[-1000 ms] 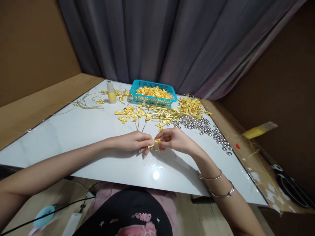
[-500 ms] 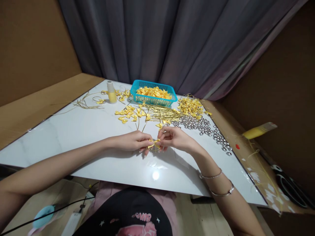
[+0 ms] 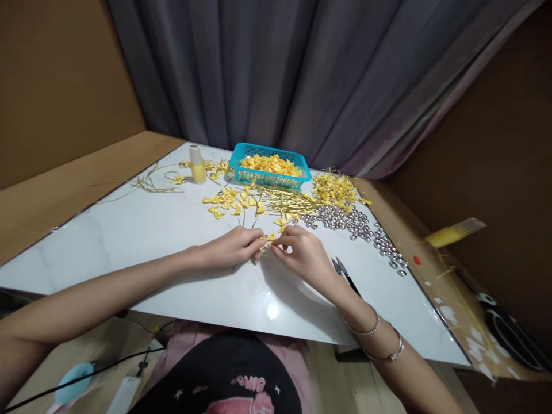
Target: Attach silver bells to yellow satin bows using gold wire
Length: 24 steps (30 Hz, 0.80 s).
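Gently now: the yellow bow (image 3: 268,237) is tiny and looks slippery, so I judge the work goes best if you let your left hand (image 3: 233,247) be the anchor, gripping with the fingertips only. Let your right hand (image 3: 304,253) do the fine turning close to the knot rather than out at the loops. Resting both wrists low over the white table (image 3: 142,224), as you have them, should steady the pinch. Both sets of fingers are pressed together on the bow, thumb against forefinger on each side; whether a gold wire runs through it is too small to tell. The bow sits right between your two sets of fingertips, touching both, just above the tabletop, near the loose gold wires (image 3: 284,199) and well short of the blue basket (image 3: 241,164). The scissors (image 3: 342,270) lie just beside your right wrist.
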Each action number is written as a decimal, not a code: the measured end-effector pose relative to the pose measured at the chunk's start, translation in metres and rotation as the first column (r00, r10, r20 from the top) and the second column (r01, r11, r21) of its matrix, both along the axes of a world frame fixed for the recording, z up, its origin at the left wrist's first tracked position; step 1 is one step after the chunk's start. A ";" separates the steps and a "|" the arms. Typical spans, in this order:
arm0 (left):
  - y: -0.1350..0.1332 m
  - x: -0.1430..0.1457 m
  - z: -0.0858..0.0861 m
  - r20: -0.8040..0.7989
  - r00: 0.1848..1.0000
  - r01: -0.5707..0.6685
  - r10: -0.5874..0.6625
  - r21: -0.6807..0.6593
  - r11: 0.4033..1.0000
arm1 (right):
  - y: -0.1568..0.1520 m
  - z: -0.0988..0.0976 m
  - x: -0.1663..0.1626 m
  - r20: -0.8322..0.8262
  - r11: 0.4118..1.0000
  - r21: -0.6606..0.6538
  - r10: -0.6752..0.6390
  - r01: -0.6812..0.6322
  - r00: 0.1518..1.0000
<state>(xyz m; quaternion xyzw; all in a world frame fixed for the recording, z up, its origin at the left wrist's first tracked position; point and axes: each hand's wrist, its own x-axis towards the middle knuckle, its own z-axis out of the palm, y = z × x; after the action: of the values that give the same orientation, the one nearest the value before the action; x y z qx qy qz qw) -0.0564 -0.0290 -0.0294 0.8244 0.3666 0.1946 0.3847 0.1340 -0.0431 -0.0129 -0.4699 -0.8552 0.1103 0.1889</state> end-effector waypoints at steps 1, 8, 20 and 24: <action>0.000 0.000 0.000 0.003 1.000 -0.005 0.005 0.012 1.000 | -0.002 -0.001 -0.002 0.037 0.999 0.009 -0.042 0.042 0.998; -0.002 0.002 0.002 -0.033 0.999 0.002 0.002 0.102 0.995 | 0.002 -0.010 -0.009 -0.214 0.943 -0.315 -0.182 0.109 0.960; -0.001 0.000 0.001 -0.130 0.991 0.006 0.019 0.191 0.982 | 0.018 0.014 0.010 -0.532 0.357 -0.846 -0.495 -0.397 0.687; 0.000 -0.001 0.001 -0.120 0.992 -0.015 0.039 0.192 0.981 | 0.018 0.026 0.023 -0.544 0.318 -0.839 -0.508 -0.441 0.668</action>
<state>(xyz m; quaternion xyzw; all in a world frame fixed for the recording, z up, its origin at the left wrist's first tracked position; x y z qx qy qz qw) -0.0572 -0.0291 -0.0287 0.8629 0.3805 0.1825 0.2781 0.1567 -0.0249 0.0126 -0.4158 -0.4485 0.7631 0.2089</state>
